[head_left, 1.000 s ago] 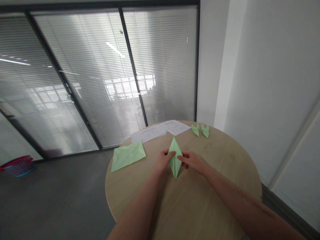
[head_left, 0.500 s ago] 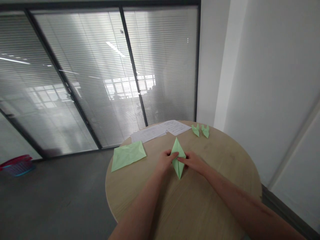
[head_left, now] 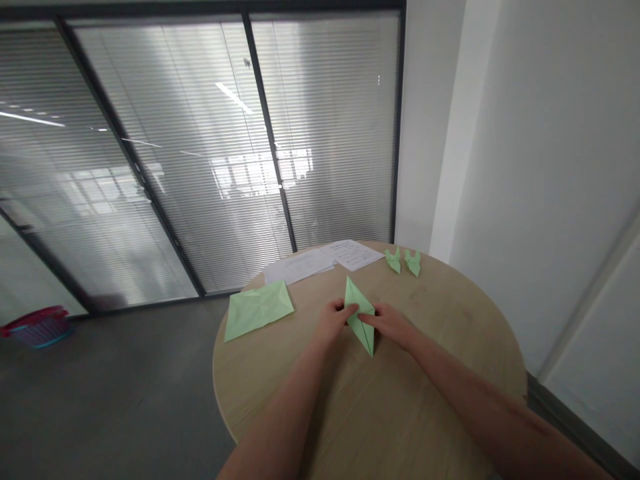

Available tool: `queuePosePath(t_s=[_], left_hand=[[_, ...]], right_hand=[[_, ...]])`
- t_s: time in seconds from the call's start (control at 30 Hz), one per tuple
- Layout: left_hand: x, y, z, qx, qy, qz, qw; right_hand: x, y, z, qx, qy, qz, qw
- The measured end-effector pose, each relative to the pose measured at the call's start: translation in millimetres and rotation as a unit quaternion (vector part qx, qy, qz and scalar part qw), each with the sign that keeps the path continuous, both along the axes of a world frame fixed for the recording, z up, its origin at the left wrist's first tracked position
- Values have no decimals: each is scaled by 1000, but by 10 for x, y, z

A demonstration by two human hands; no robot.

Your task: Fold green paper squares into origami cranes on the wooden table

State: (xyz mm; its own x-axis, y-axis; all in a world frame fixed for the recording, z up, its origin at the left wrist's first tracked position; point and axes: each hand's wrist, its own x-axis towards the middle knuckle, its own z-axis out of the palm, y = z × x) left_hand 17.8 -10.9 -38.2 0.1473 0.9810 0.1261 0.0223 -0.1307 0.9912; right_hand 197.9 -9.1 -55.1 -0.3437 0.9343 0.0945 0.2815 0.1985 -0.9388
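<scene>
Between my hands is a light green folded paper (head_left: 363, 331), a long diamond with a crease down its middle. Its top point leans to the left and its lower point to the right. My left hand (head_left: 334, 320) grips its left edge, thumb on top and fingers partly hidden beneath. From the right, my right hand (head_left: 389, 321) pinches the other edge, its thumb also lying on the paper's face. Both thumbs nearly meet near the central crease. The round wooden table (head_left: 450, 333) lies beneath.
A creased green sheet (head_left: 260, 309) lies at the table's left. White papers (head_left: 300, 265), one a printed sheet (head_left: 353, 255), rest at the back. Two small folded green paper figures (head_left: 393, 261) (head_left: 413, 262) sit back right. A red and blue basket (head_left: 39, 328) is on the floor.
The diamond paper has shifted a little right and turned, its lower point swinging right and its top point left. Both hands keep hold of it, having moved slightly right.
</scene>
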Motion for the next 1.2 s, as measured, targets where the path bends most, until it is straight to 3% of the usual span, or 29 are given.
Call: queuePosePath(t_s=[0.47,0.67,0.83,1.2], left_hand=[[3,-59,104,11,-11,61,998],[-16,-28,85,13,-59,67,996],[-66,7,111,21,-92,97,991],[-208,-1,263,52,-124,170,976]], right_hand=[[-10,8,13,-1,33,-43,999],[-16,12,0,-17,40,-3,999],[-19,21,-2,-48,37,-7,998],[-7,-45,91,-78,50,41,995]])
